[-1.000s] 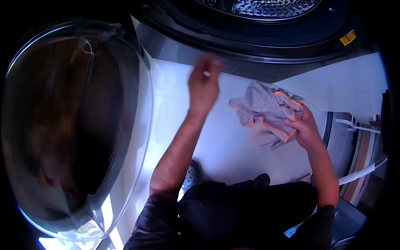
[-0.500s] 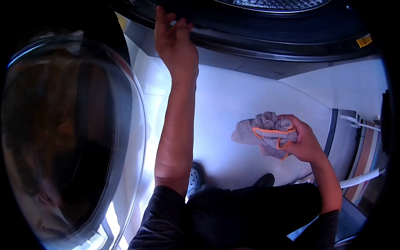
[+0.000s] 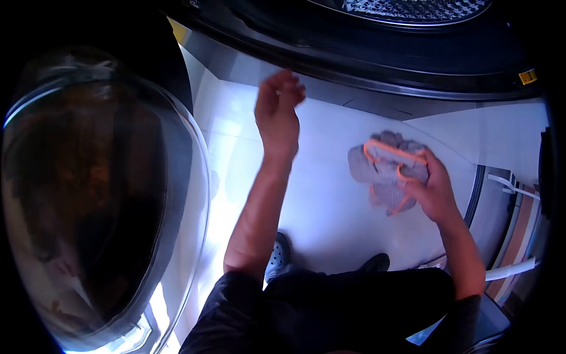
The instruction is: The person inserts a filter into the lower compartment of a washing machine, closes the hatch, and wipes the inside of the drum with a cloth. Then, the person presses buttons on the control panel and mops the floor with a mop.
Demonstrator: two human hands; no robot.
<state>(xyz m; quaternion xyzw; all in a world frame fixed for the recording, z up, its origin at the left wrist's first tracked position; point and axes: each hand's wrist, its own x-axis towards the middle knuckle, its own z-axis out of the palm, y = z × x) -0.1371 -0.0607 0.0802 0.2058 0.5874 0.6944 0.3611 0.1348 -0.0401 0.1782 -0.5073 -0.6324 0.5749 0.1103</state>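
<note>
My right hand (image 3: 433,186) grips a bunched grey cleaning cloth (image 3: 386,165) with orange edging, its folds hanging over the pale floor. In front of the washing machine's dark lower rim (image 3: 354,76), my left hand (image 3: 279,115) is raised in the air. Its fingers are loosely curled and slightly blurred, with nothing visible in them. At the top, part of the metal drum (image 3: 418,7) shows inside the round opening. The machine's round glass door (image 3: 88,206) stands swung open at the left.
Below me is a light tiled floor (image 3: 330,218), where my feet in dark clogs (image 3: 278,256) stand. On the right, a white rail (image 3: 510,269) and several upright boards or panels (image 3: 513,236) stand beside a dark edge strip (image 3: 475,194). A yellow label (image 3: 527,76) sits on the machine's rim.
My left hand has come off the machine's rim, moving down and right toward me. The right hand with the cloth has moved slightly up and right. The view has shifted a little.
</note>
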